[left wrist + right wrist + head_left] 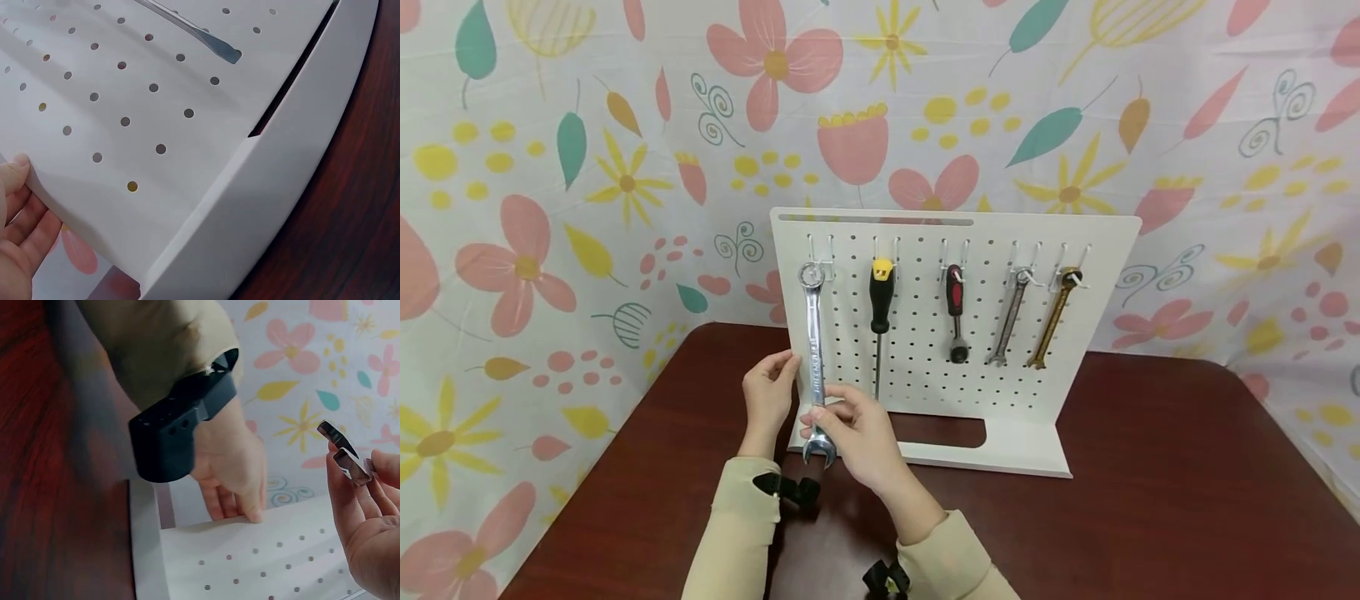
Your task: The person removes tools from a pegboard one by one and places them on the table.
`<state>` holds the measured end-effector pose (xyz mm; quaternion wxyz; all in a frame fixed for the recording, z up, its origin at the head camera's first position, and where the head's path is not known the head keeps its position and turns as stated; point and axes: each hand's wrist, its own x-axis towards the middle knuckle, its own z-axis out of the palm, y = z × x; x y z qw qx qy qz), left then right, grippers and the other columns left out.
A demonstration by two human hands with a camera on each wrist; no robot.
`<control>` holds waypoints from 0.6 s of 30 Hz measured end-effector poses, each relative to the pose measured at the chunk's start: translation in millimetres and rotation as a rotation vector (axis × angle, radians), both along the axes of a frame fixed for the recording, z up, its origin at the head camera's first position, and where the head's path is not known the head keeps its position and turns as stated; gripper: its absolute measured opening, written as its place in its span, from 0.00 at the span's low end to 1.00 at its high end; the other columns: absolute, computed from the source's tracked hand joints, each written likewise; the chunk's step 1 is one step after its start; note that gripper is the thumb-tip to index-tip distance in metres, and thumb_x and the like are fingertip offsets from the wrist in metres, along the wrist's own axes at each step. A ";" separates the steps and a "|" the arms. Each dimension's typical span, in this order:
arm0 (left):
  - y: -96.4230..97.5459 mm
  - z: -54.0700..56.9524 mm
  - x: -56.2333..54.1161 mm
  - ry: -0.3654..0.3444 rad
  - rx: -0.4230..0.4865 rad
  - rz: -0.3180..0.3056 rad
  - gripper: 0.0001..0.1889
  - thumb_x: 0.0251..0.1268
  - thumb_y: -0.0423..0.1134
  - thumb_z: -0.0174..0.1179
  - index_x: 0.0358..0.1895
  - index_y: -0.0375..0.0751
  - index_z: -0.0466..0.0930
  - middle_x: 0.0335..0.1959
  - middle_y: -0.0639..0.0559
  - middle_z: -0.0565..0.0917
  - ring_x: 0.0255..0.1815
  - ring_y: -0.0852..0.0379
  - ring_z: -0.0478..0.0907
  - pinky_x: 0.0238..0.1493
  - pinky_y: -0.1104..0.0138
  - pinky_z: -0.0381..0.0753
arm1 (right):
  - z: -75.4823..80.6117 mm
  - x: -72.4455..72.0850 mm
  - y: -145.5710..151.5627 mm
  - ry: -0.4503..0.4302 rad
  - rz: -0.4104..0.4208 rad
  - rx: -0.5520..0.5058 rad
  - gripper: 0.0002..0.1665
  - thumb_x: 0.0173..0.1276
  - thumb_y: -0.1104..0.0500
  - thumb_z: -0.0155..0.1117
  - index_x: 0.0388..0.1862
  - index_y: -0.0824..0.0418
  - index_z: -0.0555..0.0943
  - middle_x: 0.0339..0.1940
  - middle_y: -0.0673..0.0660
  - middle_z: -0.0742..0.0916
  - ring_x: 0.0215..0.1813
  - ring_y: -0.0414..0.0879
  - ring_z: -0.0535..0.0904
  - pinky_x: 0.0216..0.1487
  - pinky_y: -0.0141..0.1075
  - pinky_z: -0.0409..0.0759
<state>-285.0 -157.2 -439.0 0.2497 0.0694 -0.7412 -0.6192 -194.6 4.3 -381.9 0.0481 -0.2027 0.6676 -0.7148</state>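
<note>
A large chrome combination wrench (815, 333) stands nearly upright before the white pegboard (925, 387), at its left side. Its ring end is at the leftmost hook; I cannot tell whether the ring is over it. My right hand (865, 437) pinches the shank just above the open jaw, which points down. In the right wrist view, that open end (351, 464) shows between thumb and fingers. With thumb in front and fingers behind, my left hand (769, 404) grips the pegboard's left edge, as the left wrist view also shows.
Right of the wrench hang a yellow-and-black screwdriver (882, 300), a red-and-black ratchet (955, 300), a smaller silver wrench (1011, 321) and a gold-coloured wrench (1052, 325). The pegboard's base stands on a dark red-brown table (1150, 500). Behind is a flowered cloth (625, 250).
</note>
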 end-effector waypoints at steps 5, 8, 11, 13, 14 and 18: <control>0.5 0.2 2.7 0.013 -0.016 0.013 0.13 0.62 0.41 0.64 0.43 0.35 0.85 0.40 0.39 0.86 0.32 0.70 0.78 0.33 0.81 0.78 | 7.5 4.6 7.8 0.031 0.009 -0.016 0.19 0.69 0.66 0.57 0.57 0.72 0.71 0.40 0.74 0.85 0.41 0.62 0.85 0.45 0.37 0.85; -0.1 -0.5 4.4 0.010 -0.015 0.018 0.13 0.62 0.41 0.64 0.43 0.35 0.85 0.39 0.39 0.85 0.32 0.71 0.77 0.33 0.82 0.77 | 13.3 8.5 14.2 0.058 0.000 -0.019 0.19 0.69 0.66 0.57 0.57 0.71 0.71 0.40 0.75 0.85 0.40 0.61 0.85 0.46 0.36 0.85; -0.9 -1.4 6.1 -0.001 -0.021 0.018 0.13 0.62 0.41 0.63 0.44 0.36 0.85 0.39 0.40 0.85 0.31 0.73 0.76 0.32 0.82 0.77 | 17.9 11.6 21.6 0.068 0.002 -0.028 0.17 0.69 0.66 0.57 0.55 0.71 0.71 0.40 0.75 0.84 0.39 0.56 0.87 0.47 0.37 0.84; -0.7 -1.0 6.6 0.000 -0.026 0.014 0.12 0.62 0.41 0.63 0.44 0.36 0.85 0.39 0.40 0.85 0.31 0.73 0.76 0.32 0.82 0.77 | 20.4 13.5 27.4 0.077 0.005 -0.030 0.16 0.69 0.66 0.58 0.53 0.72 0.71 0.41 0.75 0.84 0.38 0.51 0.87 0.49 0.37 0.84; -0.4 -0.6 6.8 0.002 -0.031 0.013 0.12 0.62 0.41 0.63 0.44 0.36 0.85 0.39 0.40 0.85 0.31 0.73 0.76 0.32 0.82 0.77 | 21.3 14.1 30.4 0.078 0.007 -0.030 0.16 0.68 0.66 0.58 0.52 0.72 0.71 0.41 0.75 0.84 0.38 0.49 0.87 0.49 0.37 0.84; 1.8 2.5 6.4 0.020 -0.034 -0.003 0.13 0.62 0.40 0.63 0.43 0.34 0.84 0.39 0.38 0.85 0.31 0.72 0.76 0.32 0.82 0.77 | 24.1 16.5 44.0 0.101 0.015 -0.033 0.14 0.68 0.67 0.58 0.49 0.73 0.71 0.43 0.76 0.83 0.39 0.42 0.87 0.51 0.38 0.83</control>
